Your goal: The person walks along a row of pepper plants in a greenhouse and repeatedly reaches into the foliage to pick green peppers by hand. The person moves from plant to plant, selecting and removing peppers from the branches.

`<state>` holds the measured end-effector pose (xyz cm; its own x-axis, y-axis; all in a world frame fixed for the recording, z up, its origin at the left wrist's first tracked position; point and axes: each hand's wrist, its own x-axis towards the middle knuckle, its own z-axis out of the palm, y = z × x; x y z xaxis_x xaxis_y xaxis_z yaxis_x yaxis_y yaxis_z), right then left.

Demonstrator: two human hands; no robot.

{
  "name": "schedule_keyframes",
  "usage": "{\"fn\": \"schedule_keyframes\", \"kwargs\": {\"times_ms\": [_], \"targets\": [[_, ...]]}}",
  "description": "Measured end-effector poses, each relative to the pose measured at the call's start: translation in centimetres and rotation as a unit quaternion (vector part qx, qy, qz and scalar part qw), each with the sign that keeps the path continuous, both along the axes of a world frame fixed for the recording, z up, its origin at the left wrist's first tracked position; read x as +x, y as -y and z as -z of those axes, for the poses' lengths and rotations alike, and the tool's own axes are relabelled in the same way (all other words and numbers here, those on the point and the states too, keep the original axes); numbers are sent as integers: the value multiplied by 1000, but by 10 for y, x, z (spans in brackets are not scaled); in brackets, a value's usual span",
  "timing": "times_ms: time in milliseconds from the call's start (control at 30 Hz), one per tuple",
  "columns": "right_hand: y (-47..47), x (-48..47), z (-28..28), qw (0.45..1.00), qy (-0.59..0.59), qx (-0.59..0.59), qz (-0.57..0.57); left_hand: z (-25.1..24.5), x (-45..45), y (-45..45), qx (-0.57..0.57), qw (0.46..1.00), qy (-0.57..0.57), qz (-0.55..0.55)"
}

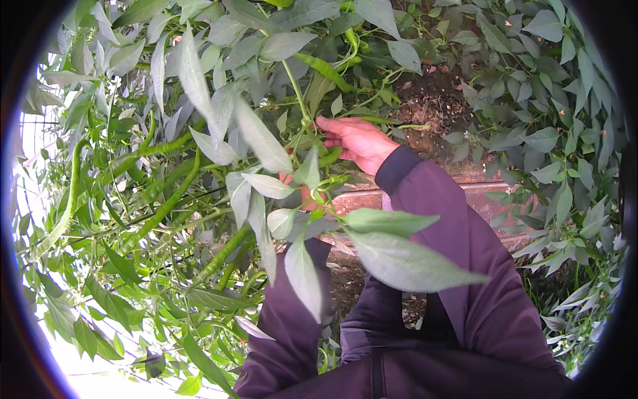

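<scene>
My right hand reaches into a green chili pepper plant, its fingertips closed around a plant stem near a joint. A curved green pepper hangs directly below those fingers, against the hand. Leaves cover most of my left hand, which is just below and to the left of the right one; what its fingers do is hidden. Large pale-green leaves stick out in front of my forearms. Above the right hand hangs another long green pepper.
Long green peppers hang among dense foliage on the left. A second row of plants stands on the right. Between the rows are bare soil and a reddish ledge with a thin pipe along it.
</scene>
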<state>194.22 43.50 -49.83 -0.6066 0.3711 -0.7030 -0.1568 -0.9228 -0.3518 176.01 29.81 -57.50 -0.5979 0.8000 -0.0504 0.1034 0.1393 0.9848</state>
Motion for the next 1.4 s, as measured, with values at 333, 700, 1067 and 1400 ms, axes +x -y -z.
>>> {"fn": "schedule_keyframes", "kwargs": {"times_ms": [333, 700, 1067, 1400], "targets": [[-4, -1, 6, 995, -44, 75, -40, -56, 52, -16, -51, 983, -165, 60], [-5, 5, 9, 991, -6, 94, -97, -57, 40, -17, -170, 976, -127, -46], [9, 25, 21, 987, 97, -33, 127, -49, 49, -6, -131, 962, -237, -40], [-14, 16, 7, 988, 69, 101, 98, -91, 90, -23, -211, 965, -134, -79]]}}
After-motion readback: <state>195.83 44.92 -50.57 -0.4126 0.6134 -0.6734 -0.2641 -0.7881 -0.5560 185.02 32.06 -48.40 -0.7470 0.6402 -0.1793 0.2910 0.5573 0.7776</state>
